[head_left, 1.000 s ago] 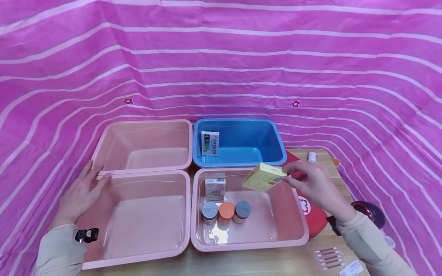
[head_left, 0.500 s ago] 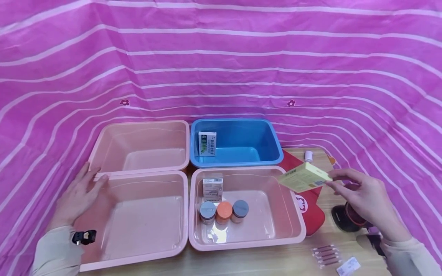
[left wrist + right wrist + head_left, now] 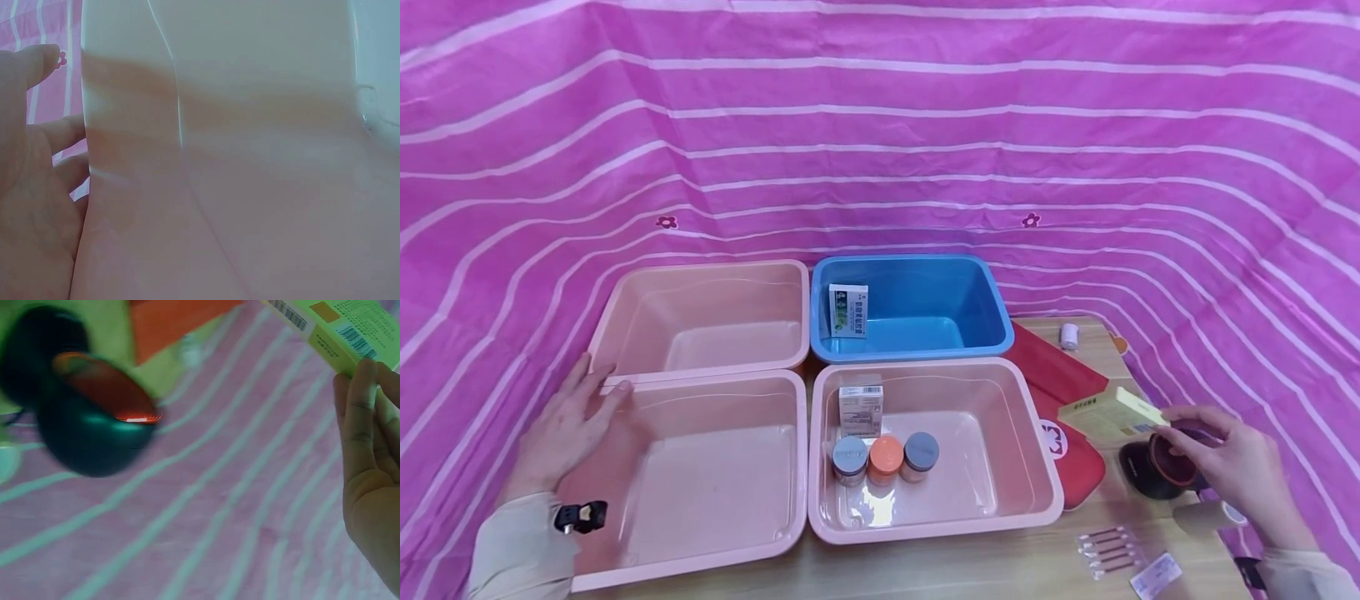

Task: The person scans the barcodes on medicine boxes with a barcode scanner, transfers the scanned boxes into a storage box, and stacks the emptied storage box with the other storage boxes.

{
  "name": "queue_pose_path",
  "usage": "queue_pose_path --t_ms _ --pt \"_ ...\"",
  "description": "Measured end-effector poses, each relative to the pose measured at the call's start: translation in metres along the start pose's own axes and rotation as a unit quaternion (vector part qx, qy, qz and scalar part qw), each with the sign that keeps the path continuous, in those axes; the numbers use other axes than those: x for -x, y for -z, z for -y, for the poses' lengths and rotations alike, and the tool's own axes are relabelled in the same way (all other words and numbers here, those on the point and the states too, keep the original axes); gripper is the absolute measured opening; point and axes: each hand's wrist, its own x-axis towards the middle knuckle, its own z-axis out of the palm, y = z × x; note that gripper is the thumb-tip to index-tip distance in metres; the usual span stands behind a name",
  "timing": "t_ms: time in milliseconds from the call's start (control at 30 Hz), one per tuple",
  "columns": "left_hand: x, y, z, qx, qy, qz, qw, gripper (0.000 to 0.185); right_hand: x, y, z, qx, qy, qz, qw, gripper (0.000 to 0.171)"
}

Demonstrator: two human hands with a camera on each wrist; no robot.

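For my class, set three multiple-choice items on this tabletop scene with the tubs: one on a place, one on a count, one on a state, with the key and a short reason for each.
1. Where does the white and green box stand?
A. in the blue tub
B. in the far pink tub
C. on the red pouch

2. How many round-lidded jars stand in the near right pink tub?
A. one
B. three
C. five

3. What is the right hand doing with the yellow box?
A. pressing it flat on the table
B. not touching it
C. holding it by one end

Key:
1 A, the box leans against the blue tub's left inner wall.
2 B, a grey-lidded, an orange-lidded and another grey-lidded jar stand in a row.
3 C, the fingertips pinch the box's end above the red pouch, beside a dark round device.
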Motion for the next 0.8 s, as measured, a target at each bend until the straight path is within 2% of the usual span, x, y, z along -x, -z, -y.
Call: queue_pose_path --t_ms 200,367,633,800 --pt "0.0 -0.001 0.001 0.005 -0.004 -0.001 1.0 0.067 0.015 -0.01 -0.035 -0.02 -0.056 0.046 0.997 0.027" --pt "-0.001 -0.001 0.0 0.005 -0.004 -0.005 1.0 0.067 0.02 -0.013 -0.053 -0.01 -0.06 0.046 0.997 0.027" --pt "-0.001 -0.001 0.001 0.005 -0.007 -0.007 0.9999 0.066 0.023 -0.013 -0.059 0.012 -0.069 0.043 0.997 0.026" --pt "-0.001 -0.001 0.001 0.002 -0.004 -0.004 1.0 0.067 0.02 -0.013 -0.051 -0.013 -0.064 0.038 0.997 0.026"
